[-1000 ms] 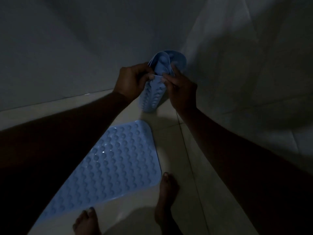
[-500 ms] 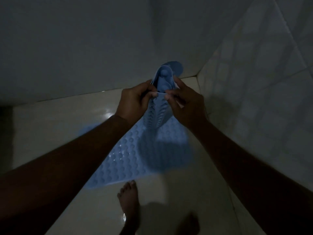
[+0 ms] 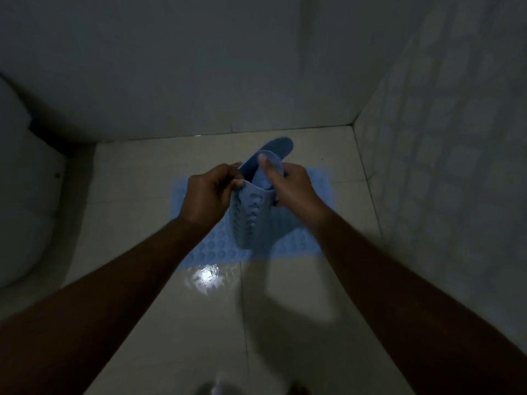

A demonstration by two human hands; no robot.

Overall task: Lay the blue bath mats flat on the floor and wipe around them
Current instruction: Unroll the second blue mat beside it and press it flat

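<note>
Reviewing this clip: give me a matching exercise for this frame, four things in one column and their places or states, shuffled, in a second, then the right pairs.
Things
1. rolled mat
2. flat mat
3. left hand
4. right hand

Places or states
A. lies spread on the floor
B. held up in both hands, curled
C. grips the roll's right edge, thumb inside the curl
D. grips the roll's left edge

Pairs: 1-B, 2-A, 3-D, 4-C

Floor mat (image 3: pixel 310 189) partly behind hands (image 3: pixel 209 195)
</note>
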